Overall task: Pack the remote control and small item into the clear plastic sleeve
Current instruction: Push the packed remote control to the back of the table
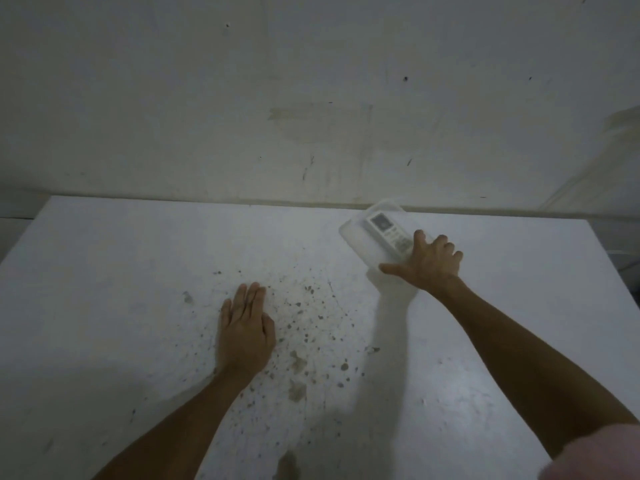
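Observation:
A white remote control (385,231) with a small screen lies inside a clear plastic sleeve (356,239) near the table's far edge, right of centre. My right hand (429,265) rests on the near end of the remote and sleeve, fingers curled over it and thumb spread to the left. My left hand (246,327) lies flat, palm down, on the table at centre left, holding nothing. I cannot make out a separate small item.
The white table (121,271) is stained with brown specks around its middle. A scuffed white wall (311,98) rises directly behind the table's far edge. Something pale and blurred stands at the far right edge (623,133).

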